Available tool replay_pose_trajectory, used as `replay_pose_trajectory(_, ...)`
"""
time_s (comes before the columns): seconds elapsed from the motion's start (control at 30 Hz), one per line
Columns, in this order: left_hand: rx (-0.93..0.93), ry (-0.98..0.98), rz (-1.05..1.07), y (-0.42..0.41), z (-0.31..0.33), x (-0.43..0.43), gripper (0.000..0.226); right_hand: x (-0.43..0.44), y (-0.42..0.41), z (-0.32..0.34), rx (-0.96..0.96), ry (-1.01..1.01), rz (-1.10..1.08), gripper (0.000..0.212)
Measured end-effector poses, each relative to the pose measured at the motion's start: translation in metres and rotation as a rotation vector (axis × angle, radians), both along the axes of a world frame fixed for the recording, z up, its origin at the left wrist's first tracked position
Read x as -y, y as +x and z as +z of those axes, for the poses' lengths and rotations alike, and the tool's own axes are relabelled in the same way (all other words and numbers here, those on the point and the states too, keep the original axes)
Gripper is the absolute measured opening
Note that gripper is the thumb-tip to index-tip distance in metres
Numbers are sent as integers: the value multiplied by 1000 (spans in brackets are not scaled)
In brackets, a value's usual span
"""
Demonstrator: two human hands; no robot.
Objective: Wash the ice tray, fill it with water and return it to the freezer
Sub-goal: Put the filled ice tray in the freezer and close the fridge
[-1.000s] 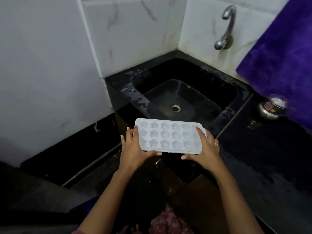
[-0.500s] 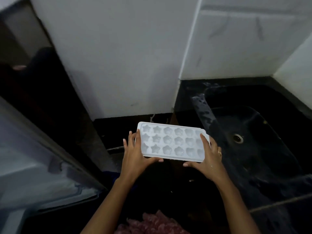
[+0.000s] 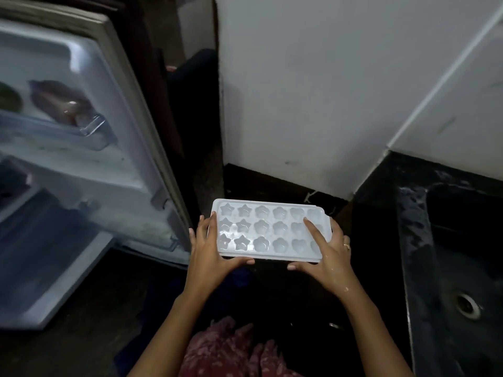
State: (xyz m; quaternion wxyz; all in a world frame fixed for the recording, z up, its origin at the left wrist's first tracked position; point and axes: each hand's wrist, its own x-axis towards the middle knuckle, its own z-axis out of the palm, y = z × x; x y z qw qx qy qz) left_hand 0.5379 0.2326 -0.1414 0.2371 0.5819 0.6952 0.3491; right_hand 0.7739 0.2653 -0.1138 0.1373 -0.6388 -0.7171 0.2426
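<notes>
Carrying white plastic ice tray (image 3: 269,231), star- and flower-shaped cells, level in the air, off the counter. It's in front of the black stone counter (image 3: 272,186) at its left end, betw. open white fridge door (image 3: 114,137) on my L and black stone sink (image 3: 462,254) on my R. Freezer itself not in view.

Grip: left hand (image 3: 212,254) clamps the tray's short L end, fingers up along the end, thumb curled in at the near long edge. Right hand (image 3: 329,257) holds the R end, thumb at near edge, index finger (image 3: 313,229) laid straight across the top of the cells, other fingers wrapped round the end. Both pinching.

Cells glint; prob. water in them, fill level can't tell.

Risks, as I judge:
- Tilt. Shallow cells, thin rim; any dip while turning twd fridge = water over the near edge onto floor/clothes
- Wet skin. Droplets on R hand + wrist; smooth plastic could slide in the pinch
- Index finger sits over open cells: may dip in, dirty the water, push some out
- Door edge close to tray's L end + my L knuckles; a bump would slosh the lot
- Letting go w/ one hand to open freezer: tray is long, thin, would sag or tip from one end
- Dim light, floor dark; can't see spills underfoot
</notes>
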Motion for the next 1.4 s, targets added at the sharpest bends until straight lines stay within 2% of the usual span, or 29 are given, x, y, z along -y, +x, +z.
replay_pose_trajectory(0.33, 31, -17, 286, -58, -4, 56, 129, -14, -77, -6, -20, -34, 309, 105)
replay_pose_trajectory(0.9, 83, -73, 744, -193, 4, 150, 134, 0, -270, -3, -49, 8, 726, 101)
replay_pose_trajectory(1.23, 68, -8, 934, -257, 8, 157, 125, -15, -372, 3, -50, 23, 911, 100)
replay_pose_trajectory(1.4, 62, -21, 1027, -309, 9, 151, 125, -28, -438, 4, -127, 38, 985, 94)
